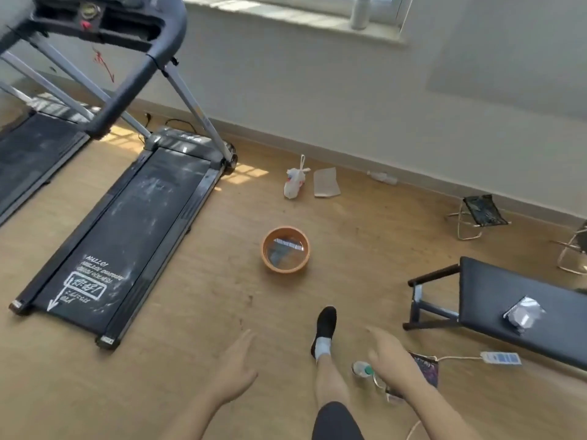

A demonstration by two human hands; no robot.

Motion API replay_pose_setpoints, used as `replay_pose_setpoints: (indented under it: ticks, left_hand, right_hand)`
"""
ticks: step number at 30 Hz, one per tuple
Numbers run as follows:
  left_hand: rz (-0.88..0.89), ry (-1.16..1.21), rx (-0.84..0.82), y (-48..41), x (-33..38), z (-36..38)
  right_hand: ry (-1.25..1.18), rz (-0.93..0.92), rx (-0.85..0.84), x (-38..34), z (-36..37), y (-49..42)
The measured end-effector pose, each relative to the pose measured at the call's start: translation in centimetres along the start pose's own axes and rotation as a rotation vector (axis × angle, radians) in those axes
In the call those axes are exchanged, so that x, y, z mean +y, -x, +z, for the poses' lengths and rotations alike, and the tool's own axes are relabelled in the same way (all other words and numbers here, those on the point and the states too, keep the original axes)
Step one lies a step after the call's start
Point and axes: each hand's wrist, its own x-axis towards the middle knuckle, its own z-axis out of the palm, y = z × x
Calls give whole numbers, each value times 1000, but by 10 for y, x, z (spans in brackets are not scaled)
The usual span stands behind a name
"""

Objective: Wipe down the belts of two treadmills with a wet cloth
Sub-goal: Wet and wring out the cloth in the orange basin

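Wood floor (190,360) underfoot, left hand (236,366) and right hand (389,354) loose-fingered, holding nothing. Ahead, orange basin (266,265) of water — no cloth I can spot. Further left, near belt (127,230) and far belt (31,147) lie flat, dusty: taut, grippy rubber I'd guess — press a bunched cloth flat, nothing to grasp.

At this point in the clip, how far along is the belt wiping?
Done: nothing visible; the near belt is streaked with white dust, and the far belt looks dusty too. In hand: nothing; the left hand and right hand are open and empty, with the basin of water ahead on the floor. Left: fetching a cloth (none clearly in view), wetting it, wiping both belts.
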Motion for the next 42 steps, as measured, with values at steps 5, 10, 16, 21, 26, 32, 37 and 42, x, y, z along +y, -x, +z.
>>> replay_pose_setpoints:
  ticks: [5,10,16,21,26,32,37,42]
  left_hand:
    - [-64,-12,76,-171,75,-34]
    - [-190,-34,59,-379,75,-38]
    - [-292,44,108,-564,11,-10]
    - [-320,-36,-20,-677,-78,28]
    - [-257,-19,196,-764,-152,74]
    - [-282,-208,161,-846,-219,116]
    - [-284,-338,257,-869,-242,129]
    - [-434,378,269,-888,-252,127]
  right_hand:
    - [23,-129,-22,-81,-52,-183]
    - [132,-213,-85,-121,-53,-403]
    - [239,-325,-156,-135,2,-610]
    - [276,-311,-241,-124,95,-728]
    - [246,-302,-232,-119,189,-825]
    - [366,-500,-229,-136,281,-914]
    - [579,-555,-189,-129,316,-948]
    - [85,-158,-106,-110,302,-967]
